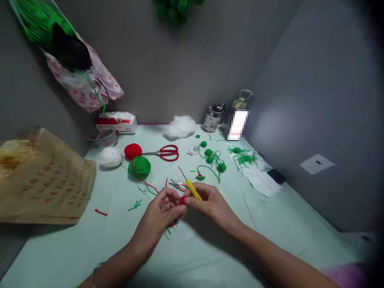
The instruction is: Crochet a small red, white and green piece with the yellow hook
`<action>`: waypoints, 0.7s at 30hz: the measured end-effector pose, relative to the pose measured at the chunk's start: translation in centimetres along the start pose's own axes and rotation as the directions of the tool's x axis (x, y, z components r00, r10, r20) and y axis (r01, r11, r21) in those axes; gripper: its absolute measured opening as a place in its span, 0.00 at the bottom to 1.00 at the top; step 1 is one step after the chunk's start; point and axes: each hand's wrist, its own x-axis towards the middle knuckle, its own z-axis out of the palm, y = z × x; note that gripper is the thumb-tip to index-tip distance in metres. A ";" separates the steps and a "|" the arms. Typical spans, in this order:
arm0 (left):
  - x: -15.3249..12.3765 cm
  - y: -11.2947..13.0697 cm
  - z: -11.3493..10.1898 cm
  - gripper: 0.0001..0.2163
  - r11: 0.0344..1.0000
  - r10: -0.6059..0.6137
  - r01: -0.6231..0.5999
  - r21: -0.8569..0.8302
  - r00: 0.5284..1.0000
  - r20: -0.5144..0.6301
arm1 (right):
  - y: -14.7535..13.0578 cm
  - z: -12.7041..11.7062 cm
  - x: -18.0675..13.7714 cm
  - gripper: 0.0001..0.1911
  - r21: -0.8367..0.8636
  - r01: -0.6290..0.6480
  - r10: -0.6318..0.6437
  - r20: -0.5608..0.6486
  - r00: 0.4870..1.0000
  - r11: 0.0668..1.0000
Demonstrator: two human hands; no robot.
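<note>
My left hand (163, 210) is closed in a pinch on a small red crocheted piece (182, 200), with red and green yarn strands hanging below it. My right hand (210, 202) is closed on a yellow-handled crochet hook (192, 189) whose metal tip points up and to the left. The two hands meet over the pale green tabletop (90, 248). Small silver snips (177, 185) lie just behind my fingers. Red yarn runs from the work back to the yarn balls.
A green yarn ball (139, 167), a red ball (133, 151) and a white ball (110, 157) sit at the back left, beside red-handled scissors (168, 152). Finished green pieces (213, 157), white stuffing (180, 127), a tin (212, 118), a brown paper bag (42, 180) and grey walls surround.
</note>
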 end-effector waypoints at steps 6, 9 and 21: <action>-0.2 -0.3 0.0 0.19 0.999 -0.028 0.029 0.015 0.999 -0.025 | -0.2 0.5 -0.4 0.20 0.016 -0.063 0.063 0.016 0.998 0.998; -0.3 -0.3 -0.1 0.16 0.997 -0.072 0.072 -0.020 0.997 -0.001 | 0.3 0.2 -0.2 0.20 0.134 -0.208 0.197 0.092 0.976 0.969; -0.7 -0.3 0.3 0.16 0.981 -0.144 0.147 -0.128 0.989 0.026 | 1.0 0.4 -0.2 0.21 0.078 -0.075 0.074 0.022 0.997 0.994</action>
